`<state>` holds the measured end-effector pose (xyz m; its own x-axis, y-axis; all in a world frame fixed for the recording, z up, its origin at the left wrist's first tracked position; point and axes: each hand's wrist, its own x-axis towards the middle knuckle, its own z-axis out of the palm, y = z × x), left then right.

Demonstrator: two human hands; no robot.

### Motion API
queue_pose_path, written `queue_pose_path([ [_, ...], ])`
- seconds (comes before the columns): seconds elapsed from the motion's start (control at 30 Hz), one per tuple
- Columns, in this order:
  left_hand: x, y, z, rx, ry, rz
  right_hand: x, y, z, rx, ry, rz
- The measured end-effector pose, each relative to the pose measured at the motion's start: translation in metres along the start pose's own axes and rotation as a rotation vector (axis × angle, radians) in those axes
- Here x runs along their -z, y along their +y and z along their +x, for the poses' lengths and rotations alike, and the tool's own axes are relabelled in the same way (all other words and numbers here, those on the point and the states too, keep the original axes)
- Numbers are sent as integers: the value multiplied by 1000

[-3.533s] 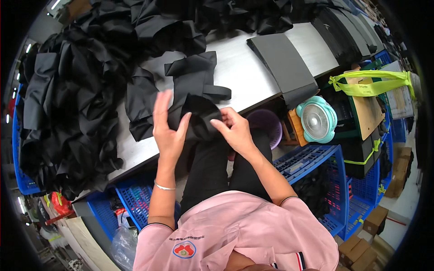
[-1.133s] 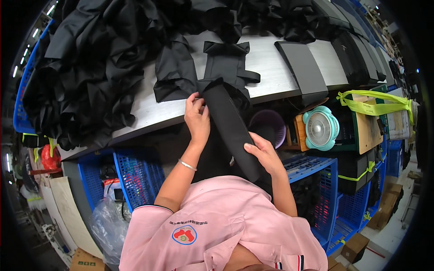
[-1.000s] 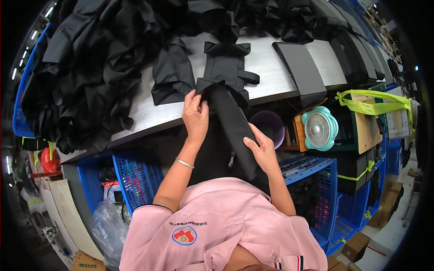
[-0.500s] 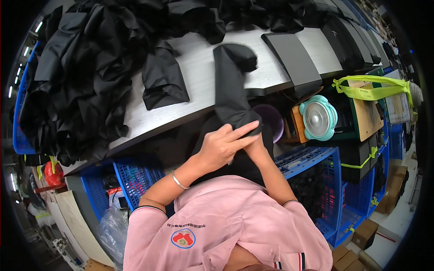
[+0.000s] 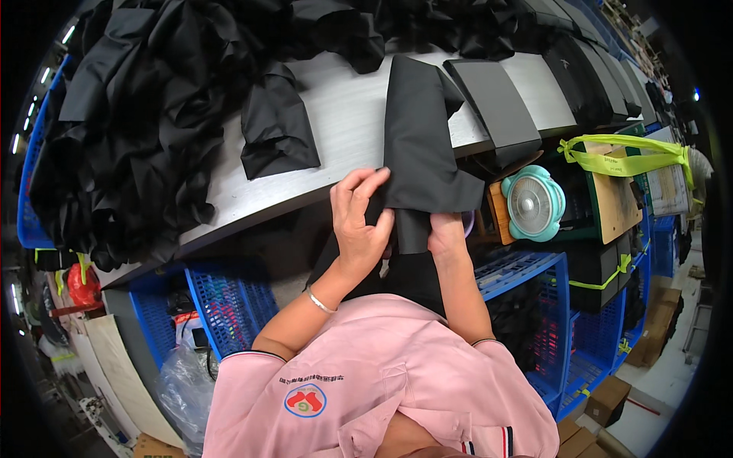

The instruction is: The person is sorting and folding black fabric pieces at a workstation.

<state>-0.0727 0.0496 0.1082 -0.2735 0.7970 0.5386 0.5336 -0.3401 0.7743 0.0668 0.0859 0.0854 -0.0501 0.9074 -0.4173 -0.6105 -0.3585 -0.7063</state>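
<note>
A black fabric piece (image 5: pixel 420 145) stretches from the table edge toward me, its far end resting on the tabletop and its near end folded over with a narrow flap hanging below. At its left edge, my left hand (image 5: pixel 360 221) has curled fingers, with the fingertips and thumb against the cloth. My right hand (image 5: pixel 447 233) grips the near end from below, its thumb beside the hanging flap and its other fingers hidden under the fabric. Left of this piece, a black fabric pouch (image 5: pixel 279 126) lies flat on the table.
Heaped black fabric (image 5: pixel 145 130) covers the left of the grey table (image 5: pixel 252 195). A grey-and-black panel (image 5: pixel 496 103) lies at the right edge. Beyond it stand a turquoise fan (image 5: pixel 532 203) and a yellow-green strap (image 5: pixel 626 162). Blue crates (image 5: pixel 233 305) flank me.
The fabric has been spread wider and its curled far end now lies flatter. My hands, together before, have parted: the left to the fabric's left edge, the right lower under the near end.
</note>
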Motion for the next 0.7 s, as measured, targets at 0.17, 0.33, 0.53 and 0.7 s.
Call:
queue_pose_path([
  [0.17, 7, 2, 5, -114, -157, -55, 16, -4, 0, 39, -75, 32],
  [0.33, 11, -13, -7, -125, -257, -176, 15, -5, 2, 50, -34, 68],
  [0.53, 9, -9, -6, 31, 106, -163, 9, 6, 10, -48, -1, 102],
  [0.7, 1, 0, -6, -45, 130, -47, 5, 4, 7, -38, -76, 192],
])
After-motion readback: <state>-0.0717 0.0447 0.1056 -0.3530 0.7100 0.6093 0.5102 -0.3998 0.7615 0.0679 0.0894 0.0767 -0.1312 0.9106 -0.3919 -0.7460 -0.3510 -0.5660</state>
